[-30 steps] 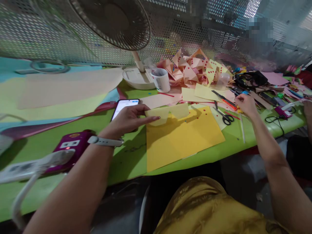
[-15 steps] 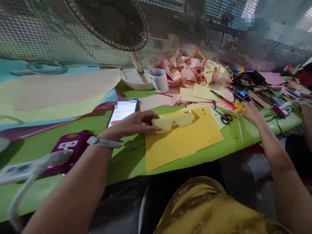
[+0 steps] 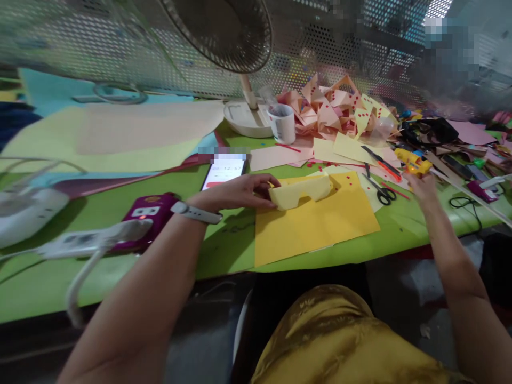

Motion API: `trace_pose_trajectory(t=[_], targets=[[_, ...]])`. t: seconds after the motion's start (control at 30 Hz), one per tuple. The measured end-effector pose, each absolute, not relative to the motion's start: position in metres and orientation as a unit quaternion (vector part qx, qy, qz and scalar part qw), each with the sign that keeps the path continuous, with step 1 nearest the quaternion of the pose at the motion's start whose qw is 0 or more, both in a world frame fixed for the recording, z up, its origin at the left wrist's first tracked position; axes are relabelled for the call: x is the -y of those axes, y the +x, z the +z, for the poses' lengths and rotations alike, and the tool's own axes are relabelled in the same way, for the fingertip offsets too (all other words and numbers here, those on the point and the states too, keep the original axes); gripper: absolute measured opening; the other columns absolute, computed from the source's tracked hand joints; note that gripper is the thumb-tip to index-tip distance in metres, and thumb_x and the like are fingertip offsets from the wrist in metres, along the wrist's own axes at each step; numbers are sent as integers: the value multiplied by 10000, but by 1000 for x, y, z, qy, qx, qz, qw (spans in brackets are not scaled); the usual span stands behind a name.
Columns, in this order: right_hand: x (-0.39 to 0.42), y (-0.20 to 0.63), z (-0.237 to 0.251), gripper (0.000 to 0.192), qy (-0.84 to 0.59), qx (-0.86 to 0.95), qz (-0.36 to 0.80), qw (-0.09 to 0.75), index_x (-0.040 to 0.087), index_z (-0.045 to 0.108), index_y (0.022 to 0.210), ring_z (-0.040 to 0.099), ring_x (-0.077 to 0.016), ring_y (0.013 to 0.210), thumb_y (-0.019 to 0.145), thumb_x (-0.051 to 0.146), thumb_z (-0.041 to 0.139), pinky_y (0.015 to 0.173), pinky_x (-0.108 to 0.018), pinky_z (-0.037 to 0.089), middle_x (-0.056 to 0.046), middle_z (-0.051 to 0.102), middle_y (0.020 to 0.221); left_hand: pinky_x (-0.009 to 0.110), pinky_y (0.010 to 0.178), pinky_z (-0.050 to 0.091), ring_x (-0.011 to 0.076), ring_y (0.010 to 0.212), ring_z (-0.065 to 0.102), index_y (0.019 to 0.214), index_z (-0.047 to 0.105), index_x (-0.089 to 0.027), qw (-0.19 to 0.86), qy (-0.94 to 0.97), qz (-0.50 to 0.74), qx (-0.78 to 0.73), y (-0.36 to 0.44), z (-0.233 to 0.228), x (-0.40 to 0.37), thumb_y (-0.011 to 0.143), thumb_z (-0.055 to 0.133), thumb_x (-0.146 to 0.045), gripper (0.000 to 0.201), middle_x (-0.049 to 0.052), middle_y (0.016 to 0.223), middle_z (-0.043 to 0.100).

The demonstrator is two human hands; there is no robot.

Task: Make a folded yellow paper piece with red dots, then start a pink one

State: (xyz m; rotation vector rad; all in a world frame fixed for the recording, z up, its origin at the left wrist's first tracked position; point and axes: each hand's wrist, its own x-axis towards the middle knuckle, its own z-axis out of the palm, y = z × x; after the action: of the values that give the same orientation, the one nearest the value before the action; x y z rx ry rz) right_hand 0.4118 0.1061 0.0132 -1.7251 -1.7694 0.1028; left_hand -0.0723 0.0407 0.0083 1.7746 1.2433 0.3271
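My left hand (image 3: 248,193), a pale wristband on its wrist, pinches the left end of a folded pale yellow paper piece (image 3: 285,198) with a notch cut in its lower edge. That piece stands over a deeper yellow sheet (image 3: 308,229) on the table. Off to the right, my right hand (image 3: 422,188) is closed around a yellow glue gun (image 3: 413,161); a long whitish stick (image 3: 468,193) extends behind it to the right. Black-handled scissors (image 3: 384,195) and an orange-and-black cutter knife (image 3: 382,164) lie between the hands.
A phone (image 3: 224,169) with a running timer lies behind my left hand. Purple power box (image 3: 150,213) and white plugs are at left. A fan (image 3: 248,120), a white mug (image 3: 283,125) and piled pink folded papers (image 3: 328,109) stand behind. Clutter covers the right side.
The view has swung left. My right hand has raised and turned the glue gun, and its whitish stick now points right instead of toward me. My left hand still holds the folded paper.
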Motion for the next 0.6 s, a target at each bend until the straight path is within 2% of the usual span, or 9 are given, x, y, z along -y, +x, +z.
trace_pose_trajectory(t=[0.07,0.13,0.2,0.27,0.33,0.43,0.6], targets=[[-97,373,18,290,-605,670,199,381,224,661,979,663,-227,771,779,424,595,624,-332,537,-72,712,915,280,718,467,205,819,676,1125,542,-183,463,717,145,-501,-71,10,-40,706,722,-472,540,25,852,726],[-85,332,22,289,-539,673,323,392,223,665,920,632,-198,679,726,437,652,547,-313,499,-50,709,869,283,720,470,208,834,686,1094,541,-181,470,712,159,-497,-70,9,-40,701,726,-459,516,30,852,730],[-72,295,24,283,-481,691,402,359,219,673,892,613,-183,645,716,441,677,562,-322,510,-38,706,825,290,732,477,206,838,694,1060,541,-187,472,712,173,-490,-70,7,-42,698,735,-449,487,28,849,732],[-60,265,24,272,-430,714,453,316,219,677,886,627,-185,698,716,430,698,645,-341,544,-37,708,850,292,735,481,200,827,698,1048,541,-189,473,715,181,-482,-71,4,-44,698,750,-436,477,23,841,732],[-51,243,22,259,-405,739,467,269,221,670,867,623,-187,722,740,446,693,668,-343,537,-33,695,826,291,733,486,198,820,703,1058,540,-188,485,714,188,-469,-72,1,-45,699,763,-420,482,23,840,733],[-44,223,19,260,-393,789,421,214,239,613,815,551,-164,662,794,492,669,602,-314,461,2,614,742,298,748,503,197,828,707,1071,539,-186,509,704,201,-453,-74,-2,-48,700,778,-401,490,29,848,733],[-44,211,17,329,-386,817,376,204,246,532,773,471,-153,641,833,551,640,581,-304,371,20,518,709,300,743,516,190,819,700,1026,552,-182,511,705,221,-440,-76,-4,-50,698,789,-395,457,33,853,725]])
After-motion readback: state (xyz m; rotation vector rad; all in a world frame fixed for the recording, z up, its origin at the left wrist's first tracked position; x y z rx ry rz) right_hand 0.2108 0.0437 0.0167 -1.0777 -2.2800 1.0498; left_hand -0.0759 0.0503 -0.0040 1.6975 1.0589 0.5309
